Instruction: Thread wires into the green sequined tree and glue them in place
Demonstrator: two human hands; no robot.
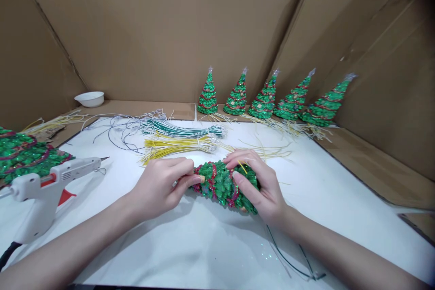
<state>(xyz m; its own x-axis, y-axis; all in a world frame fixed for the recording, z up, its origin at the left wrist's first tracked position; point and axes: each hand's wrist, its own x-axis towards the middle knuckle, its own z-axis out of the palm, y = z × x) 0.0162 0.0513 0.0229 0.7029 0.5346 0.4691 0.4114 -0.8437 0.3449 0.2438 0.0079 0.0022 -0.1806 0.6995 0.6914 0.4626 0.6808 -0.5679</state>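
Note:
A miniature Christmas tree (220, 183), green and glittery with red garlands, lies on its side above the white table. My left hand (166, 186) is closed around its narrow top end, thumb against the garland; the tip is hidden inside the fingers. Toward the wide base, my right hand (260, 186) grips the tree with thumb and fingers on either side. A short yellow wire (242, 166) sticks up between the right thumb and fingers. Just beyond the hands lie a bundle of yellow wires (176, 146) and a bundle of green wires (180, 128).
Several finished-looking small trees (265, 97) stand along the back right. At left, a white glue gun (41, 199) stands before another green tree (29, 156). A white bowl (90, 99) sits at the back left. Loose green wires (285, 256) lie under my right forearm. Cardboard walls (152, 31) surround the table.

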